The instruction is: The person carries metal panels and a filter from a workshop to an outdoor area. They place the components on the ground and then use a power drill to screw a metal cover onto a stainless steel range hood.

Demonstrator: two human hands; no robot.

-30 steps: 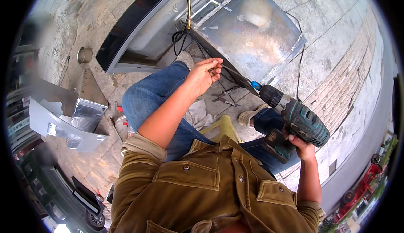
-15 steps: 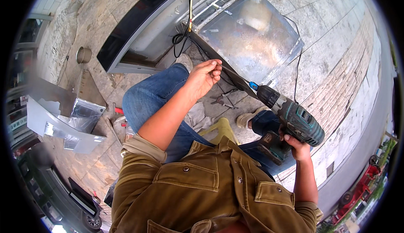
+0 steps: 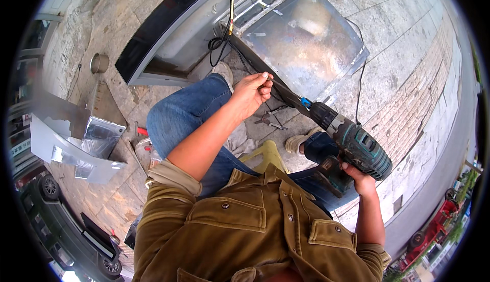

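Note:
My right hand (image 3: 359, 179) is wrapped round the handle of a black and teal cordless drill (image 3: 361, 142). The drill's blue-collared tip (image 3: 306, 102) points up and left, at the near edge of a scuffed, shiny metal cabinet (image 3: 319, 47). My left hand (image 3: 251, 94) is closed in a pinch beside the cabinet's left side edge. What the fingertips hold, if anything, is too small to name. A pair of pliers (image 3: 270, 121) lies on the paving between my feet.
A large dark-fronted panel (image 3: 176, 14) stands open at the cabinet's left, with black cable (image 3: 219, 42) looped beside it. Bent sheet-metal pieces (image 3: 97, 142) and a round tin (image 3: 99, 63) lie to the left. A yellow stool (image 3: 270, 154) is under me.
Both hands hold nearly the same pose. The left hand has shifted very slightly right along the cabinet's edge, and the drill sits marginally further left in the picture.

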